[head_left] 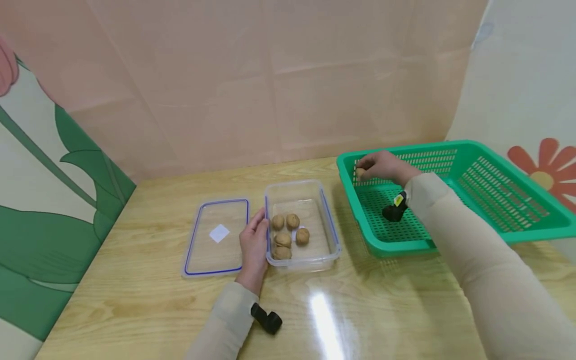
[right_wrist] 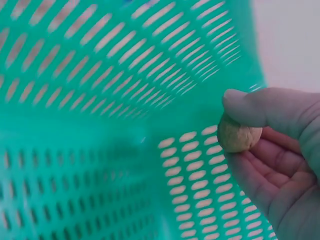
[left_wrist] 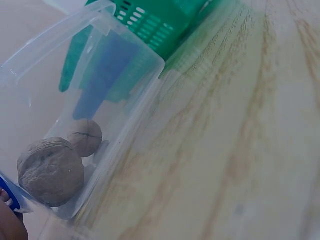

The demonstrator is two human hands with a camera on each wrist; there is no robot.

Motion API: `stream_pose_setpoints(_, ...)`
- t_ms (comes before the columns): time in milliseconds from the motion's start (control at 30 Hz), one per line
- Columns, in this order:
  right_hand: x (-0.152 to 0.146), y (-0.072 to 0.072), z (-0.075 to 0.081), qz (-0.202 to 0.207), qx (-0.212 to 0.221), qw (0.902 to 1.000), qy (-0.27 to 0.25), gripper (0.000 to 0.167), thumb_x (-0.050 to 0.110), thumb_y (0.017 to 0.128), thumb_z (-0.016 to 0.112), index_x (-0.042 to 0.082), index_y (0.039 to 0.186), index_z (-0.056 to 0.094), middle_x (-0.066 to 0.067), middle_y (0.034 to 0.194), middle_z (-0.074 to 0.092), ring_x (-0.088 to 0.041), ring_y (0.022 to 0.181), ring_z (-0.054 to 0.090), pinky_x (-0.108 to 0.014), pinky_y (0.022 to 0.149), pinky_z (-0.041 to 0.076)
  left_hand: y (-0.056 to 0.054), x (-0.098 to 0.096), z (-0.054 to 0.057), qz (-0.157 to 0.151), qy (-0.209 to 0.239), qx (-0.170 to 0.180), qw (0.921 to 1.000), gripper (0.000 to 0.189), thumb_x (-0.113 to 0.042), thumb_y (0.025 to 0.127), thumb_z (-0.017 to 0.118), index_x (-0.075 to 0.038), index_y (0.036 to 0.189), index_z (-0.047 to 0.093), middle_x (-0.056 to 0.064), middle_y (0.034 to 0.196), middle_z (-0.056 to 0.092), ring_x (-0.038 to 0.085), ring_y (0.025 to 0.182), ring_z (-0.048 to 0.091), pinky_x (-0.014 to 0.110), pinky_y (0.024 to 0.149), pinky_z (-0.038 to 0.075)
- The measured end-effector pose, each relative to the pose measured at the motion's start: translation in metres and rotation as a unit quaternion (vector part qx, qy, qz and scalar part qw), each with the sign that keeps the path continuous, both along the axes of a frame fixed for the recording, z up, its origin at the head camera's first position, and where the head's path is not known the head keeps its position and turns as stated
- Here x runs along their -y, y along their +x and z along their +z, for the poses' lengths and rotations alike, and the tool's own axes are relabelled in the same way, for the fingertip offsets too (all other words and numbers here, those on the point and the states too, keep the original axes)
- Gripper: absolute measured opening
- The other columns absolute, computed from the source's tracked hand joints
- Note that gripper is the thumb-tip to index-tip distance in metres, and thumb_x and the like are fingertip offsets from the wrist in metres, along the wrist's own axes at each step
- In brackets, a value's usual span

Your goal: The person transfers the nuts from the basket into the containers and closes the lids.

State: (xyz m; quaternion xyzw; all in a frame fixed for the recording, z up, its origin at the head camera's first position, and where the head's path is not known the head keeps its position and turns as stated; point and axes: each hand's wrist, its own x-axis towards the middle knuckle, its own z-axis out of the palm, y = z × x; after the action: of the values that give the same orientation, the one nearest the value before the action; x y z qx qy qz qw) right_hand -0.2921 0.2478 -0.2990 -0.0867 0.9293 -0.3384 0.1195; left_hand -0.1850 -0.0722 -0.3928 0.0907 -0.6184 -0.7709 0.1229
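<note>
A clear plastic food container (head_left: pixel 330 260) stands on the wooden table with several walnuts (head_left: pixel 302 236) inside. My left hand (head_left: pixel 254 247) rests against its left wall, fingers pointing forward along the side. In the left wrist view, two walnuts (left_wrist: pixel 51 171) show through the clear wall, and only a bit of finger (left_wrist: pixel 12 225) appears at the lower left. My right hand (head_left: pixel 382 166) is over the left back corner of the green plastic basket (head_left: pixel 375 245). Between thumb and fingers it pinches one walnut (right_wrist: pixel 239 134). The basket's floor is partly hidden by the right arm.
A clear lid (head_left: pixel 193 250) with a blue seal and a white label (head_left: pixel 219 233) lies left of the container, close to the left hand. Peach sheeting (head_left: pixel 216 90) hangs behind the table. Black wrist cameras (head_left: pixel 270 322) are strapped to both sleeves.
</note>
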Motion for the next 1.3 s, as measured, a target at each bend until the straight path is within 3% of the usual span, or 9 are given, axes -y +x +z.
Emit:
stream_pose_setpoints(200,0.004,0.005,0.014,-0.049,0.028,0.9937,-0.097,0.059,0.023,0.086,0.065,0.003,0.136,0.042,-0.021,0.137,0.043,-0.037,0.127,0.037,-0.056,0.107,0.028,0.0,0.001,-0.002,0.007,-0.011,0.004,0.9999,0.034,-0.004,0.087,0.054,-0.003,0.121,0.059,0.012,0.129,0.056,0.024,0.125,0.047,0.035,0.106,0.038)
stream_pose_setpoints(433,0.024,0.012,0.029,-0.083,0.019,0.9809,-0.175,0.06,0.024,0.085,0.066,0.006,0.137,0.042,-0.013,0.133,0.046,-0.028,0.123,0.04,-0.05,0.109,0.028,-0.006,0.003,-0.003,0.002,-0.016,0.003,0.9999,0.035,-0.006,0.087,0.055,-0.005,0.123,0.059,0.01,0.13,0.055,0.023,0.126,0.046,0.034,0.106,0.037)
stream_pose_setpoints(700,0.058,0.021,0.035,-0.074,-0.019,0.9632,-0.258,0.05,0.011,0.084,0.066,-0.001,0.128,0.049,0.008,0.096,0.058,-0.013,0.1,0.05,-0.035,0.099,0.037,-0.006,0.002,-0.003,-0.004,-0.009,-0.001,1.0,0.036,-0.006,0.088,0.054,-0.003,0.124,0.057,0.011,0.132,0.054,0.023,0.128,0.043,0.034,0.108,0.036)
stream_pose_setpoints(1067,0.106,0.026,0.036,-0.023,-0.002,0.9666,-0.255,0.042,0.009,0.083,0.067,-0.002,0.121,0.055,0.0,0.1,0.062,-0.018,0.1,0.054,-0.037,0.098,0.041,-0.012,0.004,0.0,0.01,-0.013,0.01,0.9998,0.035,-0.007,0.087,0.055,-0.005,0.122,0.06,0.01,0.131,0.055,0.022,0.125,0.046,0.033,0.106,0.038)
stream_pose_setpoints(1300,0.133,0.028,0.03,0.012,0.017,0.9786,-0.205,0.044,0.013,0.083,0.068,0.003,0.123,0.055,-0.012,0.117,0.058,-0.025,0.111,0.051,-0.04,0.101,0.042,-0.013,0.003,0.001,0.001,-0.005,0.01,0.9999,0.035,-0.005,0.088,0.055,-0.004,0.122,0.059,0.011,0.132,0.054,0.023,0.126,0.045,0.033,0.106,0.038)
